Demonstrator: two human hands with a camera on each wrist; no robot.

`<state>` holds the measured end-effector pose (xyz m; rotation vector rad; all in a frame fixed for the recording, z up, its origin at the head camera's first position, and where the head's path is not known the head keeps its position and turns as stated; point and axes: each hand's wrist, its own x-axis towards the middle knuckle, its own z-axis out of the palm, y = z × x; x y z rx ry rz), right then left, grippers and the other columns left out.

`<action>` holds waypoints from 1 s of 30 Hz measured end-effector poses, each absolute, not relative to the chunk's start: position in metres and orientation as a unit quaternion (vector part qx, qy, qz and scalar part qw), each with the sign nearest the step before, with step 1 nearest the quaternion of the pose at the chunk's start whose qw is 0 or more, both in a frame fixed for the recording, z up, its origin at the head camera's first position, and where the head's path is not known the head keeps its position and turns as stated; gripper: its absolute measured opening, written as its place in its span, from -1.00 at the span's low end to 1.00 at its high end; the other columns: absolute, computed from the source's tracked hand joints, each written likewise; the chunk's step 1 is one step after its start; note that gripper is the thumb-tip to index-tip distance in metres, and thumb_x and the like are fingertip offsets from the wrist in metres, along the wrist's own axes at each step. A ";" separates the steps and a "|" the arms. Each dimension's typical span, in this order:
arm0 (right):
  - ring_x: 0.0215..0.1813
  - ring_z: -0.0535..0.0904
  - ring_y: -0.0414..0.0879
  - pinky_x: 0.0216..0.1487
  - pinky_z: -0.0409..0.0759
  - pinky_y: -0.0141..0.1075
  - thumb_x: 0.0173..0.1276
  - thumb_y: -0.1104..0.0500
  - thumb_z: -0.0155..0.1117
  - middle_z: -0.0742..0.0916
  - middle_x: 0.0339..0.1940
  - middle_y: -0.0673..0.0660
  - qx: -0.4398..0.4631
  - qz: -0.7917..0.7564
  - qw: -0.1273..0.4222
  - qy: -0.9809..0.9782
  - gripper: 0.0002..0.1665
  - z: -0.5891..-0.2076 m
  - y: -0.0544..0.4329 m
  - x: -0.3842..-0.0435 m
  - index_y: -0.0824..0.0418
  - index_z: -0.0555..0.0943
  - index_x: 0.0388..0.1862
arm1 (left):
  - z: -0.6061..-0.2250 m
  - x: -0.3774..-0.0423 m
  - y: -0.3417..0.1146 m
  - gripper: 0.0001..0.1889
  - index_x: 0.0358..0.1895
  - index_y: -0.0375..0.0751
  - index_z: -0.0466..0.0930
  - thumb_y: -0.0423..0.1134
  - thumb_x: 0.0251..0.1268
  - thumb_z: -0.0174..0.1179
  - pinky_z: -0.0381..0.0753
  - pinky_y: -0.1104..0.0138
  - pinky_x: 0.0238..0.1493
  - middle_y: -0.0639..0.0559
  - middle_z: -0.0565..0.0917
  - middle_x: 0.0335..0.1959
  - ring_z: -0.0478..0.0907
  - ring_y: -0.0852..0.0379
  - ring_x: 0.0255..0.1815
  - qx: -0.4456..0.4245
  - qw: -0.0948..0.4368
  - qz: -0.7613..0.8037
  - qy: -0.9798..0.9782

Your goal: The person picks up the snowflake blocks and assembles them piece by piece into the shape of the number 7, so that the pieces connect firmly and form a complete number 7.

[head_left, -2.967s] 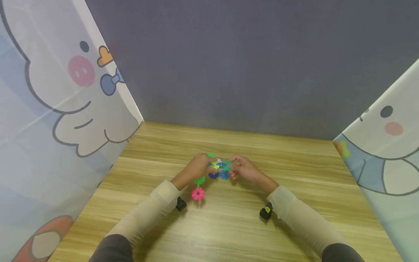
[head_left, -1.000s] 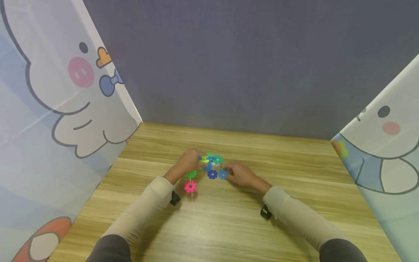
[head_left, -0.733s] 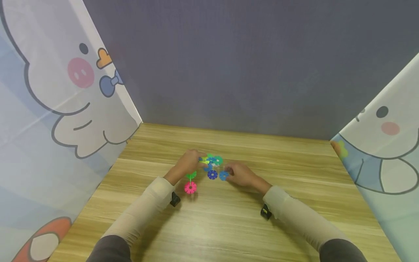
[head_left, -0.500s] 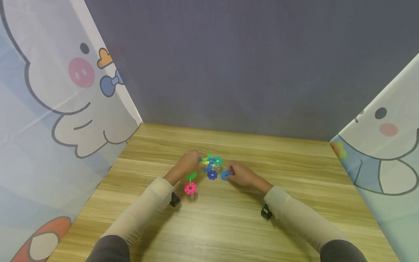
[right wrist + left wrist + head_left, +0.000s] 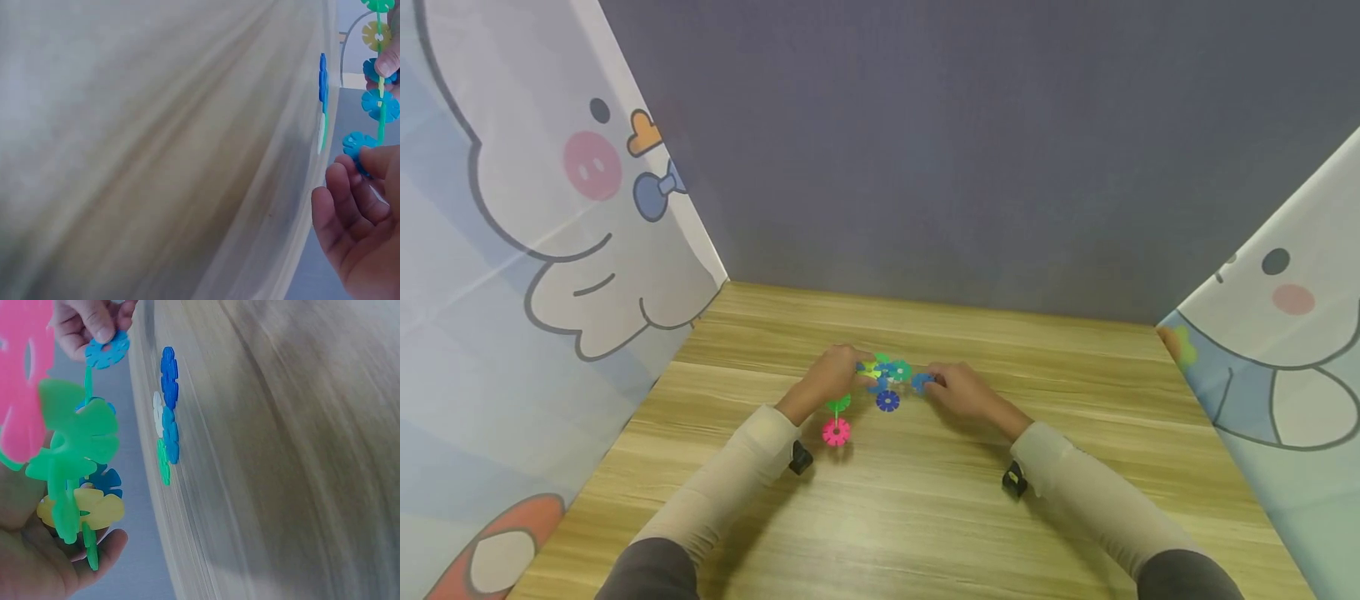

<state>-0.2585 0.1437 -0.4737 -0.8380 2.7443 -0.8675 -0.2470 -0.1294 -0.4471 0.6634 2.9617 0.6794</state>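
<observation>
My left hand (image 5: 827, 382) grips a linked chain of slotted flower discs above the table. The chain has a pink disc (image 5: 837, 432) at the near end, then a green disc (image 5: 840, 403). A yellow disc (image 5: 100, 509) shows by the left fingers, a blue disc beyond it, and a teal disc (image 5: 900, 371) at the far end. Between thumb and fingers my right hand (image 5: 962, 390) pinches a loose blue disc (image 5: 922, 382), close to the teal disc. In the left wrist view it overlaps the chain's tip.
On the wooden table (image 5: 970, 517) lie a dark blue disc (image 5: 887, 401), a lighter blue disc (image 5: 170, 434), a white disc (image 5: 157, 414) and a green disc (image 5: 163, 461), close together below the chain. A grey panel (image 5: 925, 167) stands behind; printed cloths flank both sides.
My right hand has let go of the chain's teal end, picked up the blue disc from the table and raised it toward that end. My left hand has shifted slightly left with the chain.
</observation>
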 end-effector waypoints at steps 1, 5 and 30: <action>-0.53 0.35 -0.22 -0.47 0.38 -0.39 0.53 0.15 0.19 0.54 -0.57 -0.07 -0.281 -0.293 0.062 0.912 -0.88 -0.473 0.144 -0.260 0.06 0.66 -0.22 | -0.447 -0.247 -0.129 -0.50 0.23 -0.18 0.66 -0.08 0.26 0.43 0.56 0.00 0.39 -0.06 0.72 0.19 0.60 -0.17 0.30 0.215 0.015 0.217 0.952; -0.53 0.32 -0.23 -0.47 0.33 -0.40 0.54 0.18 0.19 0.55 -0.55 -0.06 -0.291 -0.300 0.039 0.907 -0.86 -0.470 0.145 -0.264 0.12 0.69 -0.14 | -0.445 -0.246 -0.128 -0.51 0.22 -0.18 0.67 -0.08 0.25 0.43 0.57 0.00 0.39 -0.07 0.73 0.18 0.61 -0.17 0.29 0.221 0.012 0.215 0.951; -0.48 0.44 -0.27 -0.42 0.47 -0.43 0.46 0.18 0.31 0.69 -0.49 -0.06 -0.308 -0.240 -0.016 0.921 -0.91 -0.466 0.148 -0.269 0.15 0.73 -0.19 | -0.444 -0.245 -0.120 -0.52 0.21 -0.15 0.68 -0.09 0.24 0.44 0.56 0.02 0.40 -0.04 0.74 0.18 0.60 -0.14 0.30 0.215 0.017 0.216 0.952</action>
